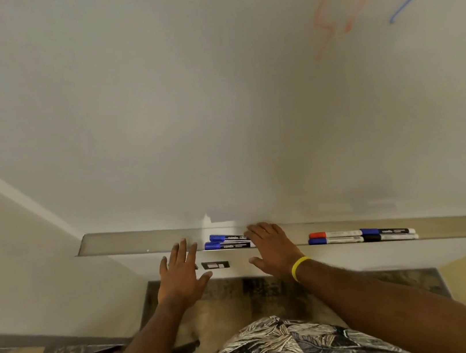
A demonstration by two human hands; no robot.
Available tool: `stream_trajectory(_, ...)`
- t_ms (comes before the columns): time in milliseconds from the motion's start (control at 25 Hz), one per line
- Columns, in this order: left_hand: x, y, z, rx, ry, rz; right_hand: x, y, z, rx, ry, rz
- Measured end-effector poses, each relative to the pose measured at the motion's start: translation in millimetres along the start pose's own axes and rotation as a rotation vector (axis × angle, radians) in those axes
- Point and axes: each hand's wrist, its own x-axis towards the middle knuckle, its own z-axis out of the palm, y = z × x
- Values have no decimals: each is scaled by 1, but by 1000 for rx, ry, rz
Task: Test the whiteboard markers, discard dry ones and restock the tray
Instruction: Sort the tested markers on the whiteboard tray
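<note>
Blue markers [229, 241] between both hands' fingers [183, 251]

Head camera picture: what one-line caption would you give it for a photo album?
Both hands, left and right, open over the whiteboard tray beside two blue-capped markers.

Both arms reach fwd & up from the bottom of the view, bare forearms, nearly straight. Left hand [180, 270] is open, palm down, fingers spread & pointing fwd, thumb splayed out to the right; nothing in it. Right hand [269, 248] is also open, palm down, fingers extended fwd & slightly apart, thumb sticking out to the left toward the other hand; nothing gripped as far as can be seen. Hands are near each other but apart, w/ a gap between the thumbs. Right wrist wears a yellow band [300, 267]. Person's torso in a leaf-print shirt [282, 350] shows at bottom centre.
</note>
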Motion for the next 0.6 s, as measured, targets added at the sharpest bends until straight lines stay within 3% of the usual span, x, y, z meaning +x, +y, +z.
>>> stream_trajectory(600, -6, -13, -8, -13, 7, -6, 75, -29, -3, -269, -73, -33)
